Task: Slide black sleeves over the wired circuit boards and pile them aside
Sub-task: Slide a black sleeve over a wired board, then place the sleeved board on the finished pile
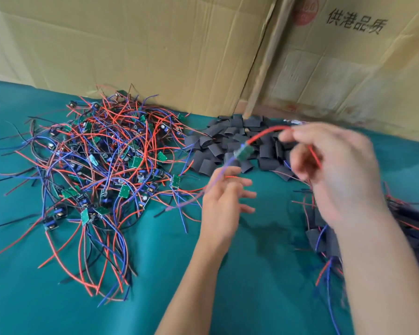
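Head view:
- Teal cloth work surface, with flattened brown cardboard sheets standing along its far edge; black printed characters on the right sheet.
- Tangled heap of small green circuit boards with red, blue and black wires, lying on the cloth at left.
- Heap of short black flat sleeves, on the cloth at centre rear, just beside the wired heap.
- Pile of sleeved boards with trailing wires, at right, partly hidden behind the right forearm; blurred.
- One small green circuit board with a red wire and a blue wire, held in the air above the sleeve heap, unsleeved.
- Right hand: raised, blurred; fingertips pinching the red wire of that board near its upper end.
- Left hand: below the board, fingers spread and loosely extended; the blue wire trails across them, firm grip not discernible.
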Demonstrator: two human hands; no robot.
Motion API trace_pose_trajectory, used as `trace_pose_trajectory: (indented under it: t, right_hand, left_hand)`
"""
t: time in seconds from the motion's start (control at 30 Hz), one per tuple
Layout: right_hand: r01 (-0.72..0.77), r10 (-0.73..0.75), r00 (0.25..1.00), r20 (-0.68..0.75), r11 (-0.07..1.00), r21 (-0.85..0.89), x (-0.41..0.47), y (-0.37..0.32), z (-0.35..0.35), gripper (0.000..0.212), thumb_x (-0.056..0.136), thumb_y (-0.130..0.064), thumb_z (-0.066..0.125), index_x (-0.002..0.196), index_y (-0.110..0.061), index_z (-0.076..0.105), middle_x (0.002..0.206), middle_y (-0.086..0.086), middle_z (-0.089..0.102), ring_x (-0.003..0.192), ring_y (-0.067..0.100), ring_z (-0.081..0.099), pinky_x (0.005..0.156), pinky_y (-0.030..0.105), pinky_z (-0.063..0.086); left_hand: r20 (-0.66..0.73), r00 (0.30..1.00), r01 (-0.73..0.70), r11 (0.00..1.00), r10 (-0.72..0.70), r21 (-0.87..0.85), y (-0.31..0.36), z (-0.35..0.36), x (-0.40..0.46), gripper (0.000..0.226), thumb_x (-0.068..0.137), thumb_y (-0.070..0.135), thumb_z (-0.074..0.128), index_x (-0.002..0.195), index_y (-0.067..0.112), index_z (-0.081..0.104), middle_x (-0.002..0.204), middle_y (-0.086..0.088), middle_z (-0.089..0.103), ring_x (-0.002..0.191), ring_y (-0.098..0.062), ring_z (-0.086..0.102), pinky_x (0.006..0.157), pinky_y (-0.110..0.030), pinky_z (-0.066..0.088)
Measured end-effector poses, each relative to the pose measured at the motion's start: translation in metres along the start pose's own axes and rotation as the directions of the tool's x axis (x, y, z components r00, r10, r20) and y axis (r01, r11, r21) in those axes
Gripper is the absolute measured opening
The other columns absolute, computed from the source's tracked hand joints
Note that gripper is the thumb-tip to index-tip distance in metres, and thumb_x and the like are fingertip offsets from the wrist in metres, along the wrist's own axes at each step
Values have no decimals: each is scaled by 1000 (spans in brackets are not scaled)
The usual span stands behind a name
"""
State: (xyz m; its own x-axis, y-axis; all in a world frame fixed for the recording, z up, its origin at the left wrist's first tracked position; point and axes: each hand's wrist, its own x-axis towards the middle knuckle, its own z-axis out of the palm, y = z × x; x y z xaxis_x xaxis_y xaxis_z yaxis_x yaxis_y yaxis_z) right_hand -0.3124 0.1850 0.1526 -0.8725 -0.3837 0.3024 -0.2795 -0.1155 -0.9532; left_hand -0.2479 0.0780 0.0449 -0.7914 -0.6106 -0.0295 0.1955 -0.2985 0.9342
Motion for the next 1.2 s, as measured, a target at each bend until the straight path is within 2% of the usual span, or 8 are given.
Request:
trace_pose_trajectory:
  t: [0.23, 0.33, 0.43, 0.53, 0.63, 0.77, 0.93, 1.2]
  right_hand:
    - [-101, 161, 981, 107, 900, -424, -67, 44, -41, 12, 79, -28, 67, 76, -25, 78, 62, 4, 72, 56, 10, 62, 56, 13, 44]
    - [-75, 426, 813, 397, 753, -653, -71, 38, -46, 11, 78, -39, 71, 81, -33, 79, 78, -7, 78, 75, 9, 73, 73, 30, 56]
    - [-47, 512, 659, 551, 759, -649, -53, 27, -38, 24, 75, -46, 68, 89, -32, 80, 85, -5, 79, 78, 7, 72, 72, 25, 57]
    - [-94, 377, 864, 333, 771, -630, -8, 39, -27, 11, 77, -27, 69, 79, -29, 79, 75, 1, 77, 70, 13, 71, 66, 33, 57]
    - [-130, 238, 970, 38, 650, -749, 36, 69, -9, 13, 83, -16, 68, 82, -26, 77, 81, -4, 77, 85, 19, 73, 83, 39, 60]
    - [-33, 181, 982, 59, 466, -884, 51, 107, 25, 25, 87, -28, 77, 109, -23, 67, 114, 1, 67, 107, 28, 62, 82, 37, 49]
    - [-81, 98, 994, -38, 478, -875, 50, 116, 35, 10, 85, -26, 75, 88, -21, 67, 76, -9, 48, 88, 29, 56, 66, 33, 38]
    - [-130, -2, 986, -170, 632, -764, 14, 105, 0, 13, 71, -22, 79, 68, -20, 66, 61, -11, 62, 73, 18, 59, 64, 30, 36]
  left_hand:
    - [0, 966, 246, 919, -259, -307, 11, -6, 6, 30, 95, -3, 32, 109, 2, 58, 81, -11, 76, 61, -21, 73, 39, -20, 42]
    - [-40, 977, 193, 944, -211, -269, 9, -7, 6, 29, 94, -5, 31, 99, 5, 58, 74, -10, 73, 59, -21, 72, 38, -19, 41]
    - [-22, 977, 201, 949, -213, -241, 8, -6, 7, 23, 92, 5, 38, 96, 7, 60, 70, -9, 70, 57, -22, 70, 42, -21, 45]
    - [9, 982, 190, 973, -191, -135, 6, -5, 6, 16, 94, 12, 50, 101, 6, 63, 72, -7, 70, 56, -19, 65, 48, -21, 47]
    - [1, 994, 109, 994, -109, -6, 2, -4, 5, 16, 103, 7, 48, 100, 6, 63, 71, -5, 70, 53, -15, 61, 47, -20, 40]
    - [-2, 1000, 17, 994, -17, 107, 0, -2, 3, 21, 102, 2, 45, 97, 7, 65, 67, -2, 68, 51, -18, 64, 46, -21, 43]
    - [-17, 999, -32, 978, 37, 205, -4, -5, 4, 22, 94, -2, 46, 96, 9, 65, 69, -3, 73, 59, -22, 72, 51, -23, 52]
    - [-3, 997, -70, 955, 74, 289, -13, -3, 4, 24, 92, -2, 47, 93, 12, 66, 74, -6, 74, 63, -17, 73, 58, -22, 54]
